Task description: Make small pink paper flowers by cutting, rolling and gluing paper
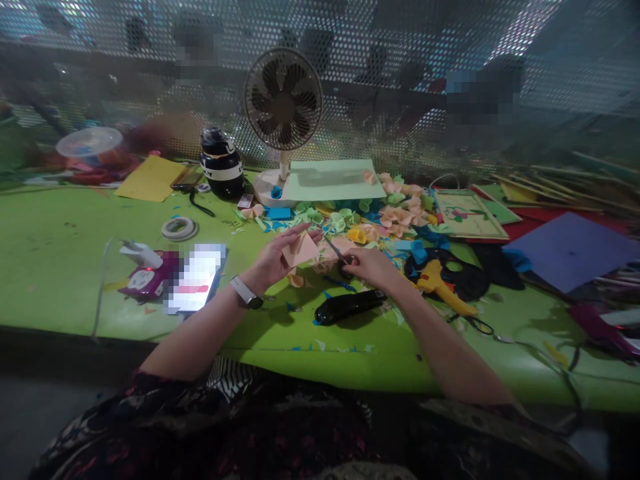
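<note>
My left hand point(274, 259), with a watch on the wrist, holds a folded piece of peach paper point(300, 250) between thumb and fingers. Closed around the handles of a pair of scissors point(338, 251) is my right hand point(367, 267). The blades point up and left, close to the peach paper. More peach paper point(336, 249) lies just behind the blades. A black stapler point(350, 307) rests on the green table point(280, 333) below my right hand. Behind both hands spreads a heap of cut and curled paper pieces point(400, 213) in peach, green, blue and yellow.
A fan point(283, 100) stands at the back beside a black jar-shaped bottle point(223, 167). To the left are a tape roll point(179, 229), a lit phone point(197, 277) and a purple power strip point(150, 280). A yellow glue gun point(445, 290) and purple paper point(573, 250) lie right.
</note>
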`<state>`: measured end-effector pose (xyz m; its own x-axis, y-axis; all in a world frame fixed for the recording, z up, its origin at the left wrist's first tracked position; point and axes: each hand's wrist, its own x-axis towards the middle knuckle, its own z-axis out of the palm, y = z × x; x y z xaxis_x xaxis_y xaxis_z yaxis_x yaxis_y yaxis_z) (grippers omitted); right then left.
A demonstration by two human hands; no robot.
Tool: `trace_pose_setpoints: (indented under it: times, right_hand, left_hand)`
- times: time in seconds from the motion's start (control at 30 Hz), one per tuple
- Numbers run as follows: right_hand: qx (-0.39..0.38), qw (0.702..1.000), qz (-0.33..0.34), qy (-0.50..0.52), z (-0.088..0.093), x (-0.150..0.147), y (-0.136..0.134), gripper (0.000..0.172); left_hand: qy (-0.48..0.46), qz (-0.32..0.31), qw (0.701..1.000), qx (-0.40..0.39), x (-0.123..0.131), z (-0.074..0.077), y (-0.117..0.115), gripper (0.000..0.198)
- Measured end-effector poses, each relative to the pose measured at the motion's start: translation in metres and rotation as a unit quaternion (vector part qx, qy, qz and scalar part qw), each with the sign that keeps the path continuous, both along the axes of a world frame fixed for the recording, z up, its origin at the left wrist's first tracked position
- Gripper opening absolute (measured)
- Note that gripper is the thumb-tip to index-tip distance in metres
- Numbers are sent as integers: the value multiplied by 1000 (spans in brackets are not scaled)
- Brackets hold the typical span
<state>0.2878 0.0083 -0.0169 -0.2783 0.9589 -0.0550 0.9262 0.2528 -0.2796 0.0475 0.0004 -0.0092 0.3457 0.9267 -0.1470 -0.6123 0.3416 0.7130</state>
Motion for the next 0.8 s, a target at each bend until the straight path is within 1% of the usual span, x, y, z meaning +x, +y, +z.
trace_pose_setpoints:
  times: [0.07, 0.13, 0.2, 0.27, 0.37, 0.5, 0.57, 0.67, 0.73, 0.77, 0.8]
  right_hand:
    - [22, 999, 6, 35, 3, 2, -2, 22]
    - [92, 990, -11, 102, 9, -1, -8, 25]
    - [174, 967, -9, 184, 18, -9, -19, 31]
    - [204, 951, 29, 229, 26, -18, -30, 34]
    - [210, 947, 87, 229, 29, -31, -42, 31]
    - [222, 945, 101, 216, 19, -38, -43, 21]
    - [231, 942, 103, 222, 15, -39, -42, 21]
    - [221, 937, 89, 256, 15, -38, -42, 21]
    - [193, 934, 61, 294, 17, -37, -42, 19]
    - [173, 930, 43, 322, 18, -36, -41, 19]
    - [150, 923, 23, 354, 19, -35, -40, 20]
  left_hand:
    - [11, -8, 1000, 2, 1, 0, -2, 50]
    - [20, -15, 1000, 4, 3, 0, -4, 47]
    - [26, -22, 999, 5, 6, -1, -6, 42]
    - [33, -30, 999, 10, 8, -2, -9, 37]
    - [68, -44, 997, 20, 11, -3, -13, 36]
    - [114, -59, 991, 48, 13, -3, -21, 38]
    - [120, -66, 988, 70, 14, -2, -25, 36]
    - [143, -74, 981, 108, 12, 3, -27, 34]
    - [169, -79, 974, 127, 5, 10, -24, 35]
    - [174, -69, 973, 135, 0, 13, -21, 34]
    - [179, -45, 972, 146, -7, 15, -16, 32]
